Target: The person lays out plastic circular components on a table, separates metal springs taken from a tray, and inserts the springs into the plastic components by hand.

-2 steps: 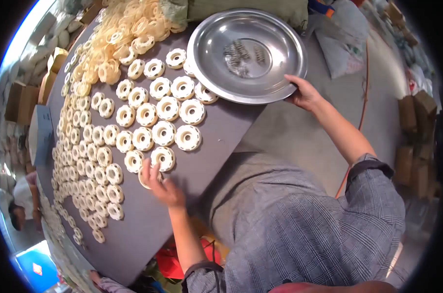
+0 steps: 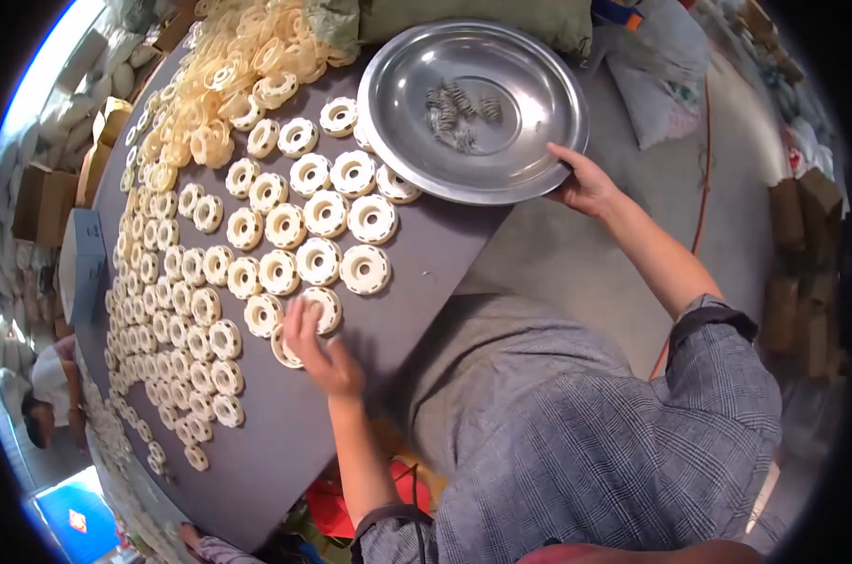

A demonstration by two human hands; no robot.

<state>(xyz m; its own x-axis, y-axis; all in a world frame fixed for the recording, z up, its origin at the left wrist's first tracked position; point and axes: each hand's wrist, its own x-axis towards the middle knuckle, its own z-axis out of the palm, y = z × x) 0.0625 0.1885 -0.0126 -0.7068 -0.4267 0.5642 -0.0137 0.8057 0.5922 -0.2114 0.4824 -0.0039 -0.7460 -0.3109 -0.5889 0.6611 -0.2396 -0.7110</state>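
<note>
- My right hand (image 2: pixel 584 183) had the metal basin (image 2: pixel 539 108) by its near right rim, fingers closed on it.
- Basin sat tilted over the table (image 2: pixel 421 282) edge, small coil springs (image 2: pixel 454 111) heaped inside.
- My left hand (image 2: pixel 327 357) was over the two nearest cream wheels (image 2: pixel 281 353), fingers extended, partly covering both. Couldn't tell whether they gripped or just touched.
- More wheels lay flat in loose rows between that hand and the basin.
- Far end: heap of yellowish rings (image 2: pixel 280 42), beside a green sack (image 2: pixel 557 23).
</note>
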